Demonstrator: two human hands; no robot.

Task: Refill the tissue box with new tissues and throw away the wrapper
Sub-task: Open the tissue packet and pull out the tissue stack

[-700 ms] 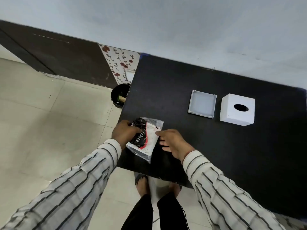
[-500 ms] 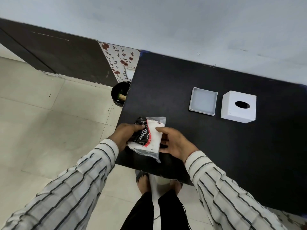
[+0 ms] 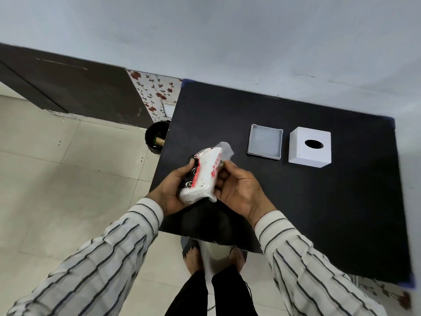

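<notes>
A wrapped tissue pack (image 3: 205,176), white with a black and red printed wrapper, is lifted above the black table (image 3: 319,213) near its left edge. My left hand (image 3: 175,188) grips the pack's left side. My right hand (image 3: 239,190) holds its right side, fingertips at the clear wrapper flap on top. The white tissue box cover (image 3: 309,147), with an oval hole on top, stands at the back of the table. Its shallow grey base tray (image 3: 265,141) lies open just left of it.
A small black bin (image 3: 157,137) stands on the tiled floor beside the table's left edge. A dark wooden panel and a floral-patterned strip run along the wall behind. My feet show below the table's front edge.
Both hands have raised the tissue pack off the table and turned it more upright. My right hand has moved from beside the pack to gripping its right side.
</notes>
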